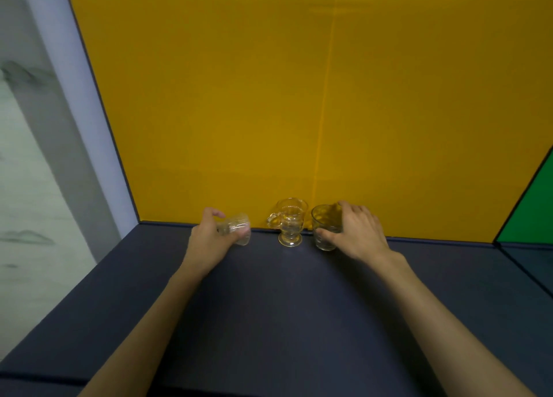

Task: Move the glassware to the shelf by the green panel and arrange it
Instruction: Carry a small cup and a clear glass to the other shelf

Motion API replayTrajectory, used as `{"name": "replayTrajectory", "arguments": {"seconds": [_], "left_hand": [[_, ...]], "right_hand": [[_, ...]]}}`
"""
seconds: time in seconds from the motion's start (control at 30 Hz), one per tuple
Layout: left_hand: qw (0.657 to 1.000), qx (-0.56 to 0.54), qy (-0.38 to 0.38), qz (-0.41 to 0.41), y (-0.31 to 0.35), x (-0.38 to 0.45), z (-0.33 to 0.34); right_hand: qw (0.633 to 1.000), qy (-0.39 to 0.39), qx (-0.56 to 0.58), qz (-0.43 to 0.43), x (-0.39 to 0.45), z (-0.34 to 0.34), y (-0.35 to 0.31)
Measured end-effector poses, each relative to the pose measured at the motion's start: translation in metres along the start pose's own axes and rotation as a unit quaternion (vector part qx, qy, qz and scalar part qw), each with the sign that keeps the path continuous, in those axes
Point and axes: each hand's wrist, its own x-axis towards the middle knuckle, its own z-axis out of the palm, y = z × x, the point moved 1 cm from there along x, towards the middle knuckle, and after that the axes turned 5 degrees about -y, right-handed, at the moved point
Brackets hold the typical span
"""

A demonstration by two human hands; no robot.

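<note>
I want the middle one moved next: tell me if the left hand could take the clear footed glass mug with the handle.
Probably not yet: the left hand is already wrapped around a tilted ribbed clear glass. The footed mug itself stands unobstructed beside it.

Three pieces of glassware were in view: one ribbed glass (pixel 236 227), one footed mug (pixel 289 221) with a handle, and one plain tumbler (pixel 324 227). There were two hands, the left hand (pixel 209 235) closed around the ribbed glass and the right hand (pixel 356 232) wrapped around the tumbler. Two coloured panels showed, one yellow panel (pixel 299 97) and one green panel (pixel 532 211). One dark shelf (pixel 284 307) lay beneath them all.
</note>
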Motion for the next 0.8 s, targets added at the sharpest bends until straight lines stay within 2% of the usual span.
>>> {"name": "replayTrajectory", "arguments": {"seconds": [0.07, 0.13, 0.2, 0.37, 0.5, 0.63, 0.8], "left_hand": [[0.988, -0.154, -0.008, -0.02, 0.007, -0.006, 0.003], [0.958, -0.284, -0.015, -0.018, 0.014, -0.011, 0.005], [0.939, -0.345, -0.02, 0.002, 0.021, -0.014, 0.002], [0.95, -0.307, -0.044, 0.04, 0.032, -0.023, -0.006], [0.95, -0.303, -0.058, 0.049, 0.036, -0.029, -0.003], [0.943, -0.32, -0.084, 0.043, 0.04, -0.031, 0.009], [0.939, -0.31, -0.131, 0.073, 0.053, -0.034, 0.029]], "right_hand": [[1.0, 0.0, 0.0, 0.002, 0.002, 0.001, -0.003], [1.0, 0.0, 0.001, 0.005, 0.004, 0.003, -0.005], [1.0, 0.001, 0.008, 0.006, 0.004, 0.004, -0.006], [0.999, 0.006, 0.038, 0.004, -0.004, 0.005, -0.01], [0.997, -0.021, 0.068, 0.012, -0.017, 0.001, -0.016], [0.989, -0.024, 0.146, 0.015, -0.034, -0.003, -0.02], [0.966, -0.019, 0.25, 0.067, -0.059, -0.013, -0.01]]}}
